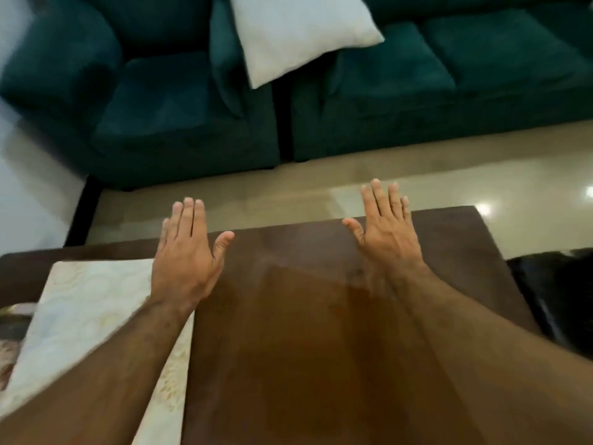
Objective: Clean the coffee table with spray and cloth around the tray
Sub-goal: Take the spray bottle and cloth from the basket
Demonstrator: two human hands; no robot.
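The dark brown wooden coffee table (pixel 288 332) fills the lower half of the head view. A cream patterned runner (pixel 86 303) lies along its left part. My left hand (pixel 186 252) hovers flat over the runner's right edge, fingers straight and holding nothing. My right hand (pixel 388 229) is stretched out flat over the table's far edge, also holding nothing. No tray, spray bottle or cloth shows in this view.
A dark green sofa (pixel 417 101) and a matching armchair (pixel 154 117) stand beyond the table, with a white cushion (pixel 298 33) between them. Glossy beige floor (pixel 288 187) separates them from the table. A black object (pixel 558 297) sits by the table's right side.
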